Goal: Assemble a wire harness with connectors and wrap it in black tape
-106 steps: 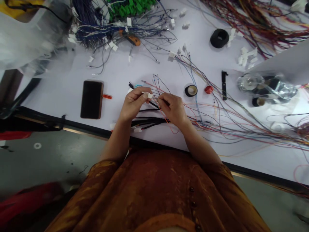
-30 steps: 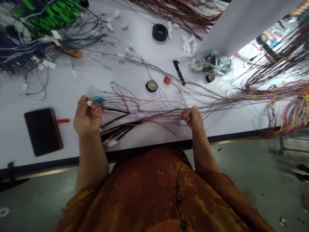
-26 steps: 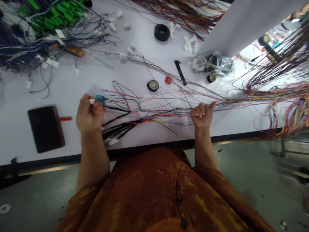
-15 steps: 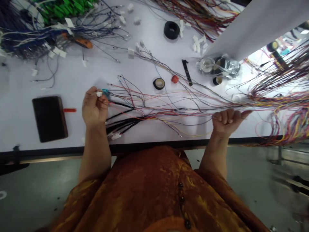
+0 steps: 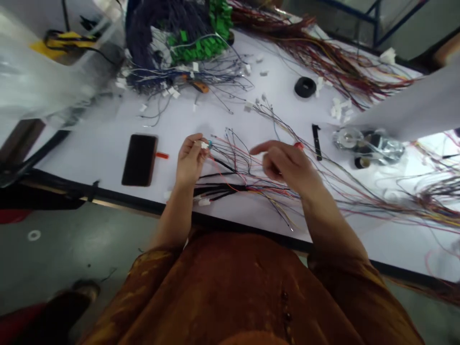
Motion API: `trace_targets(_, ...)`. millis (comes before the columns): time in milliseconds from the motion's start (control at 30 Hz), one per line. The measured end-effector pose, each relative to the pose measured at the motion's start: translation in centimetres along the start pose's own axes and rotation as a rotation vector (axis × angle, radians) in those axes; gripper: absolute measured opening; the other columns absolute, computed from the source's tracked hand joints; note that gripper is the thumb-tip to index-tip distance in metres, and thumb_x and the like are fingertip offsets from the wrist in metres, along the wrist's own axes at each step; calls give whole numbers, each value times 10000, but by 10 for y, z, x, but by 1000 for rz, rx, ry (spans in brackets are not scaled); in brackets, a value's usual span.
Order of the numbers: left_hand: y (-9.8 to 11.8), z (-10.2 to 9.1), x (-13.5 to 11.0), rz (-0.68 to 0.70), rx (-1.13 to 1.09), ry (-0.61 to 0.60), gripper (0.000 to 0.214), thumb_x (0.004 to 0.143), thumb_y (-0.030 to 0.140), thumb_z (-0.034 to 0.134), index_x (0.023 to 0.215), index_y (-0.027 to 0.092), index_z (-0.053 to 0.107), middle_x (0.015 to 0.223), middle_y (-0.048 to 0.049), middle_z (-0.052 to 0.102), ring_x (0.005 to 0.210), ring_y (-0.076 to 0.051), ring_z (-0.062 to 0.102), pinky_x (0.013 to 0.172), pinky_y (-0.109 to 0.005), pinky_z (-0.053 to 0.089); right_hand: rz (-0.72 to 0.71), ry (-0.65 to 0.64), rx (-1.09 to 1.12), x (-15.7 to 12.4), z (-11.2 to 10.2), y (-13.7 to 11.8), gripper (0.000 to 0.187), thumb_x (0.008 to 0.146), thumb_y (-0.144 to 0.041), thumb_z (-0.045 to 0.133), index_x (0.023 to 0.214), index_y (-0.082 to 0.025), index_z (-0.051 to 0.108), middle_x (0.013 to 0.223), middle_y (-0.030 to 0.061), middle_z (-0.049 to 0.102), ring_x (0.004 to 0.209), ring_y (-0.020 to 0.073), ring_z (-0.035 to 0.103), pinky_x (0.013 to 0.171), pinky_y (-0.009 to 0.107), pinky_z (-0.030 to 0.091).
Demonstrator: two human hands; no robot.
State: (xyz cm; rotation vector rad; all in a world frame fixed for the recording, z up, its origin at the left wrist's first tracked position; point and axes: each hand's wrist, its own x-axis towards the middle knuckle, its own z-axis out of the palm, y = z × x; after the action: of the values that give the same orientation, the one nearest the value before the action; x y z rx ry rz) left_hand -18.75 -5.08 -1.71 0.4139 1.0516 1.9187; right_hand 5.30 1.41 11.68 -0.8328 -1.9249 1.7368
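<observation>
My left hand (image 5: 192, 155) pinches a small white connector (image 5: 204, 144), with a teal connector (image 5: 210, 143) right beside it. Thin wires run right from these into a wiring harness (image 5: 237, 188) with black-sleeved branches. Another white connector (image 5: 204, 202) lies at a branch end near the table edge. My right hand (image 5: 283, 163) hovers over the harness wires, its index finger stretched left and the other fingers curled. Nothing shows in its grasp, and the hand hides part of the wires and most of a red piece (image 5: 298, 145).
Left of my hands lie a phone (image 5: 140, 160) and an orange-red tool (image 5: 162, 155). Farther back are an orange-handled tool (image 5: 200, 86), bundled wires with green connectors (image 5: 201, 50) and a black tape roll (image 5: 305, 87). A black strip (image 5: 316, 142) and bagged rolls (image 5: 370, 141) sit right.
My right hand has left the wires at the right and moved left toward my left hand, its index finger now extended. My left hand keeps the white connector. The view has turned left.
</observation>
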Motion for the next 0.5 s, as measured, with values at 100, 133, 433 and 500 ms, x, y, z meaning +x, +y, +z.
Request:
trace_targets(100, 1, -1, -1, 42, 38, -47, 259, 754, 358, 879, 910, 214, 731, 829, 3, 696, 585, -32, 565, 574, -123, 503, -67, -183, -74, 65, 31, -5, 252, 1023, -366, 494, 968, -166, 637, 552, -75, 467, 472, 52, 379, 477, 211, 301)
trace_targets(133, 2, 0, -2, 57, 44, -64, 288, 732, 389, 892, 899, 216, 733, 831, 3, 693, 588, -33, 562, 574, -125, 502, -98, -212, -96, 83, 41, -5, 222, 1023, -319, 481, 926, -170, 613, 565, -72, 477, 497, 55, 394, 511, 211, 331)
trace_targets(433, 10, -2, -6, 95, 44, -79, 234, 813, 381, 830, 943, 211, 735, 907, -21, 693, 635, -52, 589, 629, -168, 534, -170, -4, -315, 118, 68, 45, 117, 899, -185, 543, 784, -203, 523, 679, -47, 546, 648, 101, 471, 663, 262, 368)
trace_targets(500, 9, -3, -6, 96, 46, -71, 240, 816, 380, 826, 963, 216, 729, 909, -19, 696, 630, -55, 590, 628, -173, 537, -166, 25, -300, 107, 65, 56, 106, 897, -225, 560, 795, -198, 566, 695, -38, 560, 651, 103, 468, 661, 265, 368)
